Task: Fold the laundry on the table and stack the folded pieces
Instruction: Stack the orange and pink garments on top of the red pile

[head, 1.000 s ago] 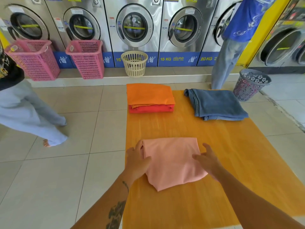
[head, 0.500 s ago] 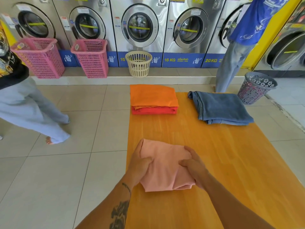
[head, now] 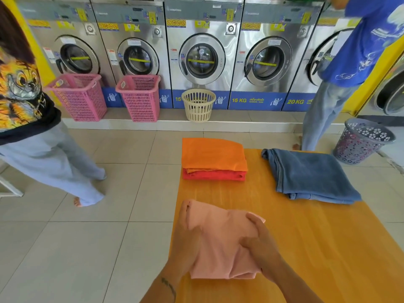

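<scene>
Laundromat desk (head: 328,248): both hands, left (head: 185,243) and right (head: 260,243), grip pinching the folded pink garment (head: 220,248), probably to carry it to the orange-red stack (head: 214,160) beyond; jeans (head: 310,173) right of that.

Wooden table (head: 306,248), pink cloth (head: 220,243), jeans (head: 310,173), orange stack (head: 214,155)
</scene>
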Demonstrator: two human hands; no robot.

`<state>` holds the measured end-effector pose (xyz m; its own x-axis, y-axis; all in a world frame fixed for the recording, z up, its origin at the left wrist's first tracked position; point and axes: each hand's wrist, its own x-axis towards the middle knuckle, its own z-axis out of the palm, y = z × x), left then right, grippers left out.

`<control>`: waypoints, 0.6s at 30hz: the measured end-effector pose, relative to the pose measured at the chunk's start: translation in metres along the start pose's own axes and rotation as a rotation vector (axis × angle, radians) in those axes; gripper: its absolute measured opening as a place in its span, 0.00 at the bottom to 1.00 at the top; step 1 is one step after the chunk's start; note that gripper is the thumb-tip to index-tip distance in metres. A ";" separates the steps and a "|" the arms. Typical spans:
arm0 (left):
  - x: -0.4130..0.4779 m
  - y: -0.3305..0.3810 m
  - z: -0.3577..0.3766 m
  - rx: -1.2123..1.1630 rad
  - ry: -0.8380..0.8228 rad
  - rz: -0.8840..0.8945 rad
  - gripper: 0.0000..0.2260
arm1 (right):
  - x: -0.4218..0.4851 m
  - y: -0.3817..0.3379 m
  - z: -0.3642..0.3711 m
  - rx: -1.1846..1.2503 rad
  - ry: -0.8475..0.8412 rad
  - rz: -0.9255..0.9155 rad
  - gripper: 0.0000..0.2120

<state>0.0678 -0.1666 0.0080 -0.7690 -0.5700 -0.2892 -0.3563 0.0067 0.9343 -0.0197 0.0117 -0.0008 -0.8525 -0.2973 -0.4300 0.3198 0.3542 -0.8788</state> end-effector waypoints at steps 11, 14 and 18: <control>0.109 0.093 -0.009 -0.017 0.194 0.190 0.29 | 0.115 -0.118 -0.011 -0.041 -0.075 -0.275 0.33; 0.156 0.123 -0.008 0.034 0.216 0.221 0.29 | 0.161 -0.149 -0.010 -0.018 -0.098 -0.329 0.31; 0.221 0.149 0.000 0.124 0.271 0.241 0.30 | 0.228 -0.186 -0.002 -0.024 -0.023 -0.330 0.32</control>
<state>-0.1553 -0.2911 0.0836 -0.6759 -0.7368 0.0164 -0.2569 0.2564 0.9318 -0.2745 -0.1206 0.0645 -0.8988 -0.4193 -0.1276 0.0179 0.2559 -0.9665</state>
